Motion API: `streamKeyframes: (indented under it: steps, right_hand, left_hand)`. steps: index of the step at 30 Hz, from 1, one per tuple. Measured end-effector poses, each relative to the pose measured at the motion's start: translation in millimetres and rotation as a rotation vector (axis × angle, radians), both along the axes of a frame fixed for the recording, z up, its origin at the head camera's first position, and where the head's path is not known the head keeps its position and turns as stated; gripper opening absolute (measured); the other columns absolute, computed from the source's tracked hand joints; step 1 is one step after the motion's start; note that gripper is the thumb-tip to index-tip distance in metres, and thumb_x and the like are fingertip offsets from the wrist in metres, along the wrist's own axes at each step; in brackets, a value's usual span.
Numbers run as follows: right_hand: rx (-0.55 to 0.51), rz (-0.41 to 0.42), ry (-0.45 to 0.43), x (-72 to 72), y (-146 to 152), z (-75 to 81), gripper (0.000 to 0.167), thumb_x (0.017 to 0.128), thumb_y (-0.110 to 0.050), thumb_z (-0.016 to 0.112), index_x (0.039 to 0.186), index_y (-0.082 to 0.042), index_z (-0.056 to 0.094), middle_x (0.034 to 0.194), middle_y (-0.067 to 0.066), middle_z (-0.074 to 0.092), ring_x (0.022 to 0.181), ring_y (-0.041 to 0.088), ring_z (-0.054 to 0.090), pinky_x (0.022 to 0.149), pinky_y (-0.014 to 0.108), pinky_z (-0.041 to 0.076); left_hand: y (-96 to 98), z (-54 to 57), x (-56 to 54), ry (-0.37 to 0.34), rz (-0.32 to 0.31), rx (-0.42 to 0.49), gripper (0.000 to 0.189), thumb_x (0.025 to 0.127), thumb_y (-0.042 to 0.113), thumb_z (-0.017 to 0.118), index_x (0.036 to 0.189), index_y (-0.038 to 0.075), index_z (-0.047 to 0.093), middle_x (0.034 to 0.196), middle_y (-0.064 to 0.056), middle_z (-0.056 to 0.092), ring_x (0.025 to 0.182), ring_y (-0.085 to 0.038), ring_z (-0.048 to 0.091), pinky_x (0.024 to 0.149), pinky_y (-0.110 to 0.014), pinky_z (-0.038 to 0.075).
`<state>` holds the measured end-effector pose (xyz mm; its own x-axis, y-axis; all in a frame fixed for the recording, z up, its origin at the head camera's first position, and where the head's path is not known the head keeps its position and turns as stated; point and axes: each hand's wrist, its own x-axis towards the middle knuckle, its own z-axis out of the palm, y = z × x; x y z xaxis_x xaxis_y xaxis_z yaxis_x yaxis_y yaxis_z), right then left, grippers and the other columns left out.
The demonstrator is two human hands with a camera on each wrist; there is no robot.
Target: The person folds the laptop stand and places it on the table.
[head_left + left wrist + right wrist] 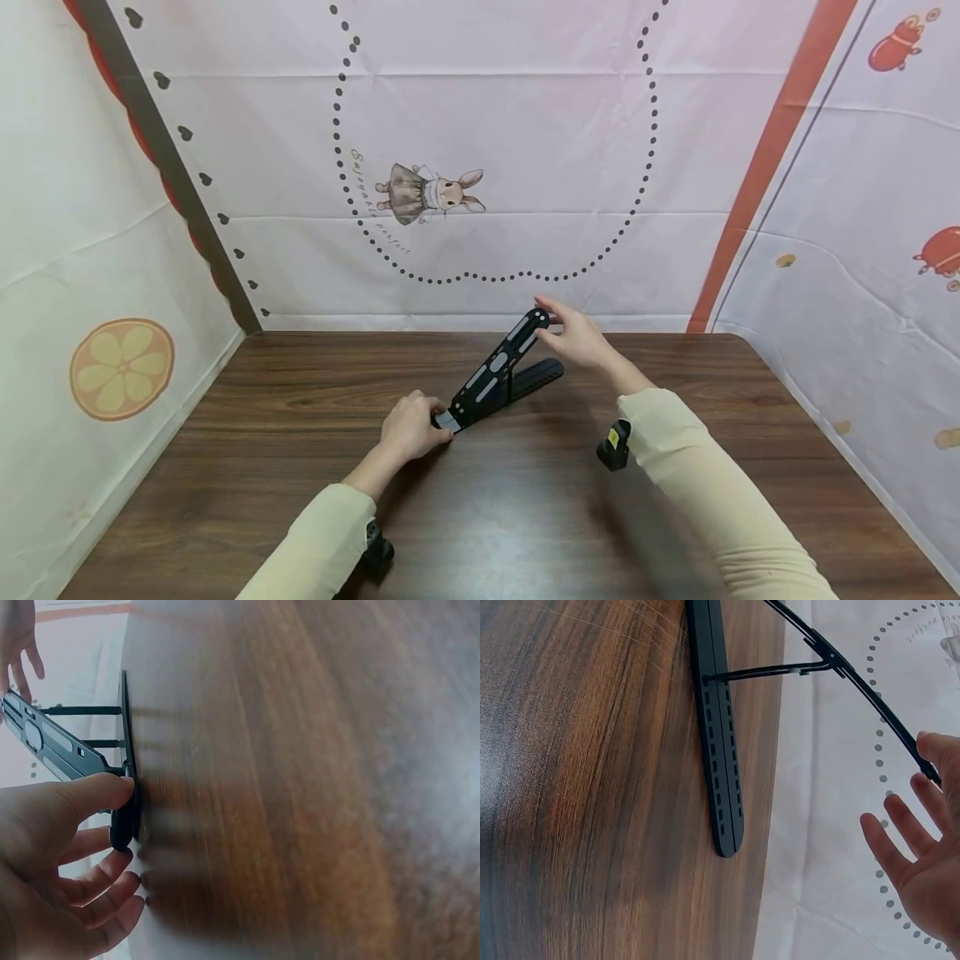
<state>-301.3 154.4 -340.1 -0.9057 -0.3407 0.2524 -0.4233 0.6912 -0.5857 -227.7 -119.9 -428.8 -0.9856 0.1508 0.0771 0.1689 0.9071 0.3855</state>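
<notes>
A black folding stand (480,404) with grey pads rests on the table, opened into a wedge. Its slotted base bar (721,772) lies along the wood, while the padded upper plate (67,745) slants up from the hinge end. Thin struts (769,673) prop that plate above the base. My left hand (411,427) pinches the low hinge end, thumb on one side and index finger on the other. At the raised tip, my right hand (579,335) pinches the plate's edge between thumb and index finger, with its other fingers spread loosely.
The brown wooden table (525,517) runs back to a white printed cloth (510,150) hung behind it. More cloth hangs along the left and right sides. Each wrist wears a small black camera (615,446).
</notes>
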Motion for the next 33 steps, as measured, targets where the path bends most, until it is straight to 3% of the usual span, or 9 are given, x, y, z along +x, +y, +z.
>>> streamKeyframes:
  steps: [8,16,19,26,33]
  right_hand:
    - [-0.019,0.044,-0.045,-3.2,7.7,-2.2,0.05,0.089,-0.02,0.06,0.136,-0.014,0.044,0.134,0.013,0.049,0.116,0.032,0.053,0.089,0.046,0.046]
    - [-0.068,0.073,-0.114,-2.5,14.7,-2.3,0.052,0.089,-0.012,0.06,0.138,-0.016,0.042,0.138,0.015,0.045,0.117,0.033,0.052,0.087,0.046,0.047]
    - [-0.131,0.069,-0.13,-1.7,15.2,-3.7,0.051,0.087,-0.011,0.062,0.135,-0.015,0.045,0.136,0.014,0.047,0.116,0.033,0.053,0.089,0.046,0.046]
    - [-0.295,0.116,-0.16,4.0,19.4,-9.7,0.049,0.085,-0.005,0.064,0.131,-0.005,0.047,0.132,0.019,0.049,0.115,0.036,0.052,0.092,0.045,0.045]
    - [-0.257,0.098,-0.134,12.8,23.4,-11.3,0.047,0.087,-0.009,0.063,0.131,-0.006,0.047,0.135,0.017,0.047,0.113,0.035,0.054,0.092,0.045,0.045]
  left_hand:
    - [-2.3,-0.1,-4.3,-0.03,-0.007,0.01,0.041,0.071,0.027,0.076,0.107,0.012,0.068,0.098,-0.005,0.057,0.08,-0.017,0.052,0.063,-0.033,0.046]
    - [-4.3,1.8,-6.0,-0.038,0.038,0.034,0.041,0.07,0.028,0.077,0.107,0.013,0.067,0.101,-0.005,0.059,0.086,-0.021,0.056,0.067,-0.038,0.048]
    - [-4.6,1.0,-7.2,-0.039,0.051,0.032,0.041,0.071,0.028,0.077,0.107,0.014,0.067,0.103,-0.005,0.059,0.09,-0.023,0.057,0.07,-0.04,0.048]
    - [-4.4,-0.1,-8.0,-0.005,0.028,0.024,0.035,0.073,0.024,0.076,0.106,0.014,0.068,0.1,-0.003,0.059,0.086,-0.02,0.057,0.067,-0.038,0.048]
    - [-4.7,-2.2,-10.5,0.043,0.037,0.019,0.032,0.075,0.02,0.075,0.105,0.014,0.067,0.1,-0.002,0.061,0.091,-0.022,0.059,0.069,-0.038,0.049]
